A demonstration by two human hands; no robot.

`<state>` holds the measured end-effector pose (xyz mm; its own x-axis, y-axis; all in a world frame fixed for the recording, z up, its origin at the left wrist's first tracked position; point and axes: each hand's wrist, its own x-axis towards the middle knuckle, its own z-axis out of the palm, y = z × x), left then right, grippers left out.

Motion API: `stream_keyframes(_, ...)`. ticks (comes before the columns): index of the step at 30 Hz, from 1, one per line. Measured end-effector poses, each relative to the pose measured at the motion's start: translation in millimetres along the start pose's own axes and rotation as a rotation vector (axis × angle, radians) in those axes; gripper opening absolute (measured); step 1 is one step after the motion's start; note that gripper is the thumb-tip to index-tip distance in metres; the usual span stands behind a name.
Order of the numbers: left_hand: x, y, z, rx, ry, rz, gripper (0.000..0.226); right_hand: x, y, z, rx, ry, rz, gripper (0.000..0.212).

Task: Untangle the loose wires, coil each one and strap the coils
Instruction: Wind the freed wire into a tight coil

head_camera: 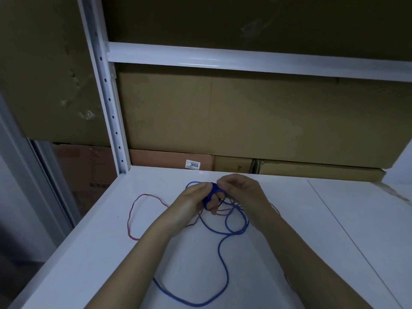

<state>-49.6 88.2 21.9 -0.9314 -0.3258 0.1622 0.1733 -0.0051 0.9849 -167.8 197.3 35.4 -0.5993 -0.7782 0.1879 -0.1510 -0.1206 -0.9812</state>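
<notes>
A blue wire [225,259] lies in wide loops on the white shelf [124,224]. Part of it is wound into a small blue coil [211,194] around the fingers of my left hand [189,204]. My right hand [240,189] is just right of the coil, fingers curled, pinching the blue wire at the coil's top. A red wire [131,217] runs in a big loop to the left and passes under my hands, crossing the blue loops near the middle.
A white metal upright [107,103] with holes stands at the shelf's back left. Cardboard boxes [256,117] line the back, one with a label reading 3055 [193,164]. The shelf's left edge drops off to the floor. A seam [347,233] crosses the surface at right.
</notes>
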Motion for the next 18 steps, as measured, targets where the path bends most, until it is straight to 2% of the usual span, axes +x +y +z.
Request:
stream_keyframes(2, -1.6, 2.1, 1.0, -0.023, -0.012, -0.011, 0.038, -5.0, 4.9, 2.0, 0.182, -0.104, 0.113, 0.017)
stream_keyframes(4, -1.7, 3.2, 2.1, -0.035, -0.001, -0.019, 0.037, -10.2, 7.7, 6.1, 0.259, -0.131, 0.105, 0.02)
stream_keyframes(9, 0.2, 2.8, 6.9, -0.056, 0.063, -0.056, 0.036, -19.5, 16.0, 11.5, 0.126, 0.042, -0.097, 0.023)
stream_keyframes(13, 2.6, -0.7, 7.5, -0.048, 0.093, -0.072, 0.036, -27.8, 27.9, 8.8, 0.105, 0.023, -0.199, 0.023)
stream_keyframes(15, 2.9, -1.4, 6.7, -0.066, 0.09, -0.083, 0.039, -28.7, 31.2, 9.1, 0.104, 0.036, -0.214, 0.018)
stream_keyframes(18, 3.1, -2.2, 9.0, -0.128, 0.041, -0.086, 0.045, -29.1, 33.9, 12.5, 0.107, 0.153, -0.234, 0.007)
